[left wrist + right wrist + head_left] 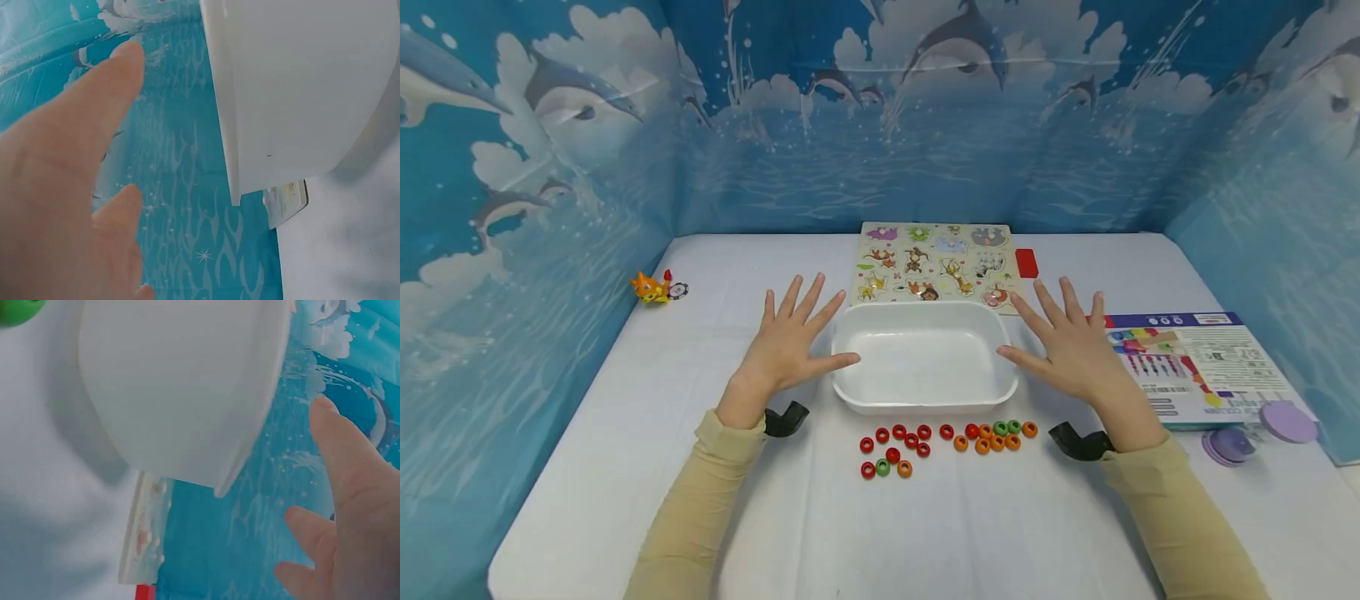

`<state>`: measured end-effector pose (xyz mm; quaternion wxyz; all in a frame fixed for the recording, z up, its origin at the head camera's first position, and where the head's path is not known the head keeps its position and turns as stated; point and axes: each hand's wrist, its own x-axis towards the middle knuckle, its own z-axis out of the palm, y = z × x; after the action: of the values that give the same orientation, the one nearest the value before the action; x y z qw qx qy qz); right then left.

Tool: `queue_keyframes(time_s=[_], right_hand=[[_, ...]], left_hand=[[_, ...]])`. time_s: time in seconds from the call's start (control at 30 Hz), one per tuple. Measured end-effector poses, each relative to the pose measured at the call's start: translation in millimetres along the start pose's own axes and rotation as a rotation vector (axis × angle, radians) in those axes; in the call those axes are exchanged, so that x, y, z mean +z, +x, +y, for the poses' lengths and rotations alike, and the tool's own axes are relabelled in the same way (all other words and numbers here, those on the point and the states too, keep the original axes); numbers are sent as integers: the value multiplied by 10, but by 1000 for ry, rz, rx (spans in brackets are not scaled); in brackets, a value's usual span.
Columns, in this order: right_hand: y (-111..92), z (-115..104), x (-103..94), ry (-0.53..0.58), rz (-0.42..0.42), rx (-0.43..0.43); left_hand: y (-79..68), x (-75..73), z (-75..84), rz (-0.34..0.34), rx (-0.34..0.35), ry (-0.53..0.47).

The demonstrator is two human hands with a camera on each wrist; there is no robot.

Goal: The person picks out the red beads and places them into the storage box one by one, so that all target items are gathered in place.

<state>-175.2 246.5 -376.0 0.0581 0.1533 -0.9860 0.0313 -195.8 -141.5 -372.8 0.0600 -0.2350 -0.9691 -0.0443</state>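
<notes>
Blue dolphin-print curtain [880, 179] behind and at both sides; white table [625, 400], soft shadows

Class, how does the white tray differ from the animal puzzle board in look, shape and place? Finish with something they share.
The white tray is plain, while the animal puzzle board carries colourful animal pictures. The tray is hollow with raised walls; the board is a thin panel. In the head view, the tray sits nearer; the board lies behind it. Both are roughly rectangular.

L+R hands [786, 343] [1071, 350] w/ fingers [827, 311] apart
</notes>
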Motion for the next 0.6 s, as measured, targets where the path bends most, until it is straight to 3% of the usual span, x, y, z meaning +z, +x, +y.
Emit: queue_keyframes(time_s=[0.13, 0.2, 0.3, 0.43, 0.53, 0.6], right_hand=[[-38, -4, -102, 148, 2, -36], [-77, -29, -154, 266, 25, -56], [-182, -90, -203, 462, 90, -90], [-356, -182, -185, 748, 138, -228], [-466, -238, -122, 907, 51, -348], [-523, -273, -66, 969, -40, -393]], left_hand=[[71, 24, -30, 23, 59, -156], [96, 55, -61, 36, 73, -305], [80, 135, -94, 52, 41, -570], [-8, 289, -110, 126, 6, -892], [-78, 382, -97, 175, 22, -1140], [-137, 359, -50, 171, -8, -1254]])
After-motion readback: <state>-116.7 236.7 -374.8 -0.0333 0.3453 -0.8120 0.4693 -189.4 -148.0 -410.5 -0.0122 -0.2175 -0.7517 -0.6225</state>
